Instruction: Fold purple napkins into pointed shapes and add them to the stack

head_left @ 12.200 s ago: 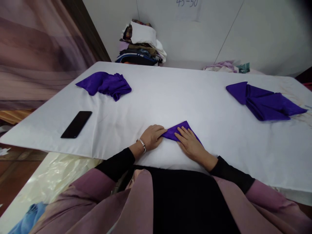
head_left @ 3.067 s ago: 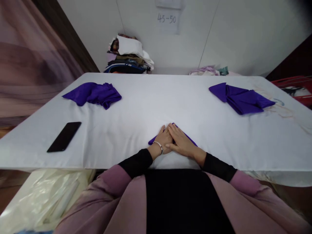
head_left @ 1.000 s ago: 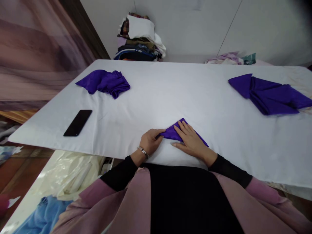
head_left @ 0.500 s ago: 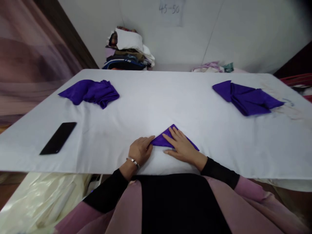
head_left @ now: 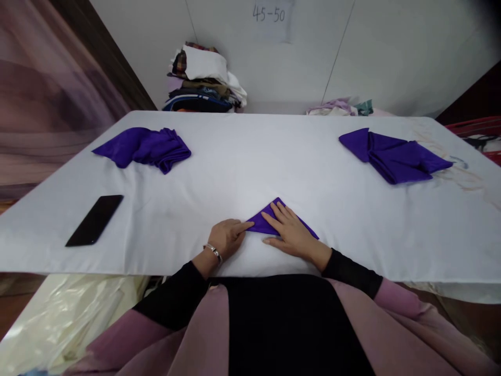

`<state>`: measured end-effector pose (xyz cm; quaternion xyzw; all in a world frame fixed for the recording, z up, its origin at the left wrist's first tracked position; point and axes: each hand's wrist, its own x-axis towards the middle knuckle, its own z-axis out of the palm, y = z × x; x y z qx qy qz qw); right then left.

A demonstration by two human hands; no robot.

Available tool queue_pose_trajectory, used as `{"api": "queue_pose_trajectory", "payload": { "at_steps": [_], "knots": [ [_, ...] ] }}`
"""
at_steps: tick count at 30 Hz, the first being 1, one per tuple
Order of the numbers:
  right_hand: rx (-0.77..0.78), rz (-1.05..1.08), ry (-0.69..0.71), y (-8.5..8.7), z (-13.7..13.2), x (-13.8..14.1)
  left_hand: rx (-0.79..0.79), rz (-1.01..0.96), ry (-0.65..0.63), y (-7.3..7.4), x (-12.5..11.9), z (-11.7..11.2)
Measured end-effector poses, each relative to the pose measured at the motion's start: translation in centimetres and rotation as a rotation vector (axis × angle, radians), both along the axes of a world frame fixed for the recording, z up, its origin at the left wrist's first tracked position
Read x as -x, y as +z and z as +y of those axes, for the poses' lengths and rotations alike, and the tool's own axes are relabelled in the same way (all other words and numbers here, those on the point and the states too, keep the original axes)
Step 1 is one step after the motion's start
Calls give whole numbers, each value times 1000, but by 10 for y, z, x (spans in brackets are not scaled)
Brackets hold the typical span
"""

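A small purple satin cloth (head_left: 260, 223), folded into a triangle, lies near the front edge of the table with its peak pointing away from me. My right hand (head_left: 291, 232) rests flat across its middle and right part, fingers spread, hiding much of the fabric. At the left corner is my left hand (head_left: 226, 237), its index finger stretched over the tip and the other fingers curled in. The thumb lies close under the index finger; whether it also grips the fabric is hard to see. A silver bracelet (head_left: 213, 253) circles my left wrist.
White fabric covers the table (head_left: 250, 162). Crumpled purple cloth (head_left: 146, 149) lies back left, and folded purple cloth (head_left: 399, 156) back right. A black phone (head_left: 95, 220) is at left. Stacked clothes (head_left: 207, 78) stand behind the table, below a paper sign (head_left: 271, 21).
My left index finger has straightened and slid slightly right onto the cloth's corner, where finger and thumb were together at the tip. My right hand stays flat in place. The view shifts slightly.
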<state>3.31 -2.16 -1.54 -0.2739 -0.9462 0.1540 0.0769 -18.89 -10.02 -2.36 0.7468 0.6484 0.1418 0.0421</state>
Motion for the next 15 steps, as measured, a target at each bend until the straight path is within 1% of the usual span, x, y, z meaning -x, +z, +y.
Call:
{"api": "queue_pose_trajectory", "payload": {
  "at_steps": [4, 7, 11, 15],
  "knots": [
    [-21, 9, -7, -2, 0, 0, -35, -30, 13, 2, -5, -5],
    [-31, 8, -10, -4, 0, 0, -94, -37, 15, 0, -6, -4],
    [-38, 27, -26, -7, 0, 1, -207, -47, -27, -4, -4, 1],
    [-43, 23, -31, -6, 0, 1, -231, -19, -67, -2, -4, 4]
  ]
}}
